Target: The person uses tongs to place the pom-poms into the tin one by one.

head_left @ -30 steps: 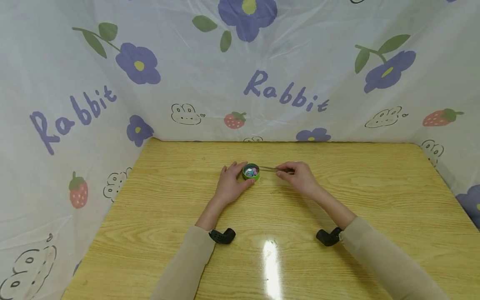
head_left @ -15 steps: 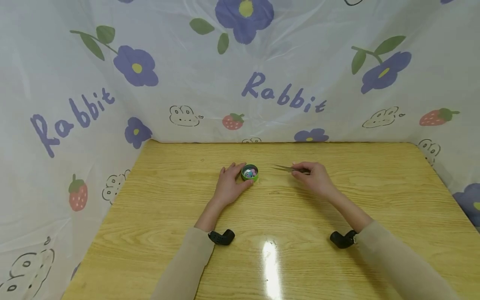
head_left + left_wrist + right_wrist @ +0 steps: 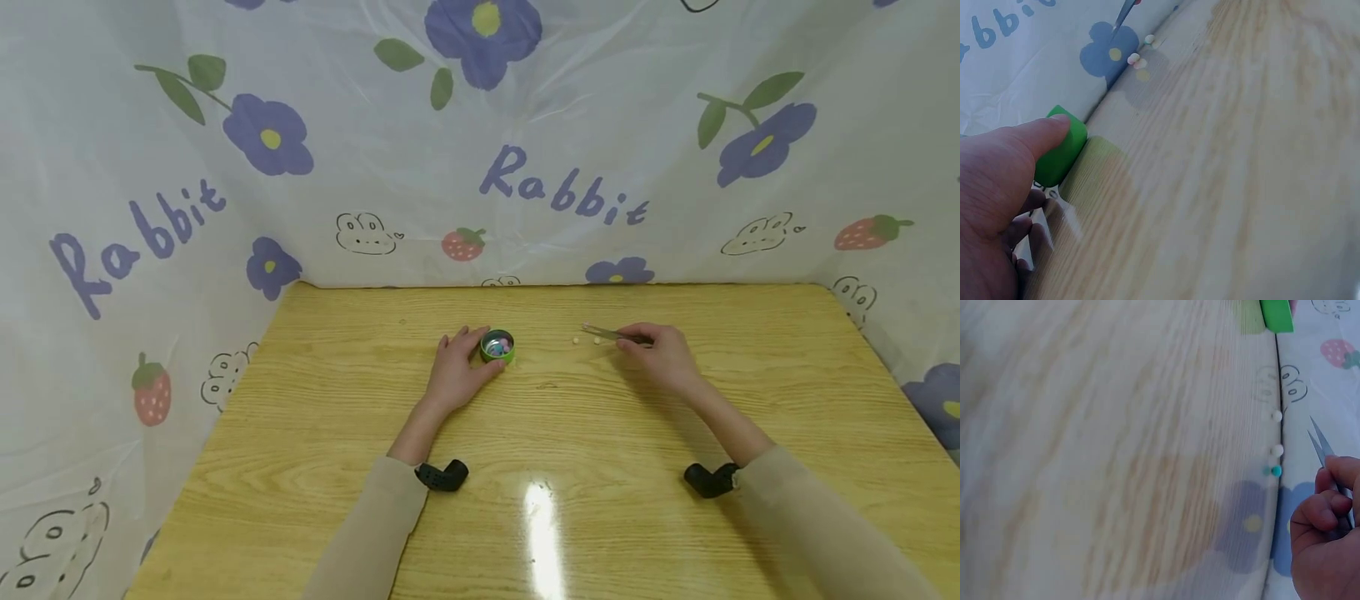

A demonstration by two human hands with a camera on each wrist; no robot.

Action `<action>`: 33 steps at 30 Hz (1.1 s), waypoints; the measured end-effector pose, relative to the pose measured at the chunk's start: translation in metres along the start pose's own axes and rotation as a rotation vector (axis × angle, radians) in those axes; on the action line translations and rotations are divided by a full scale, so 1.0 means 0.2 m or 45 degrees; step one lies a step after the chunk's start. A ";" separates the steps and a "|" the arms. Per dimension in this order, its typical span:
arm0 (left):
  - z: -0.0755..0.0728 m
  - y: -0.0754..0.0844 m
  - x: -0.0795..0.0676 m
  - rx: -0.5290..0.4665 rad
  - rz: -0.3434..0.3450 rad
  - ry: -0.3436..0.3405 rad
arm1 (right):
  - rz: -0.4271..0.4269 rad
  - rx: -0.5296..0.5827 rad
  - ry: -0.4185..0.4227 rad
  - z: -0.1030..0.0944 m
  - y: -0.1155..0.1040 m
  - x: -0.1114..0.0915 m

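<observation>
My left hand [image 3: 457, 371] holds a small round green tin [image 3: 498, 357] on the table, with the thumb along its near side and the fingers at its back. Pink and blue little balls [image 3: 501, 347] lie inside it. To the right, my right hand [image 3: 662, 354] pinches metal tweezers [image 3: 1321, 442] between thumb and fingers, tips spread slightly apart. Just below the tweezers in the head view lie a pale ball [image 3: 575, 341] and another pale ball [image 3: 597, 340]. A pinkish ball [image 3: 586, 325] shows at the tips; whether they touch it, I cannot tell. The right wrist view also shows a teal ball [image 3: 1276, 470].
The wooden table [image 3: 480, 508] reaches back to a white curtain [image 3: 420, 167] printed with flowers, strawberries and rabbits. Each wrist wears a black camera, the left wrist camera [image 3: 444, 475] and the right wrist camera [image 3: 711, 481]. A light glare lies on the table between the forearms.
My right hand has moved right with the tweezers, from beside the tin's rim to over the loose balls. The tweezers' tips have come apart. The left hand and tin have stayed in place.
</observation>
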State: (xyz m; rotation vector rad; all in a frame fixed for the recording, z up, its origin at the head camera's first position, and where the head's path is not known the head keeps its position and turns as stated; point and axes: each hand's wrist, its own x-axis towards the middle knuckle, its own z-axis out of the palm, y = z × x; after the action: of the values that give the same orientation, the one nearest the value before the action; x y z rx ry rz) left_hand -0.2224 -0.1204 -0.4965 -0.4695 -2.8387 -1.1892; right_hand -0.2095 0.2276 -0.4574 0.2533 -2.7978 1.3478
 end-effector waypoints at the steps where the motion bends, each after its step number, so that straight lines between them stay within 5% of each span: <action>1: 0.00 0.00 0.00 0.001 0.002 0.002 | 0.004 -0.011 0.007 -0.01 0.01 0.00; 9: -0.01 0.00 0.01 -0.004 -0.001 -0.003 | 0.048 -0.093 0.079 -0.05 0.06 -0.01; 33: 0.00 0.01 0.00 0.008 -0.006 0.006 | 0.080 -0.131 0.079 -0.05 0.13 -0.03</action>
State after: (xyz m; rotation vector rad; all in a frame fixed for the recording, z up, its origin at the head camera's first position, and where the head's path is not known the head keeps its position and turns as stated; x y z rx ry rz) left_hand -0.2226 -0.1199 -0.4951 -0.4589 -2.8404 -1.1802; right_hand -0.2084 0.2528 -0.4712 0.1190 -2.8347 1.1956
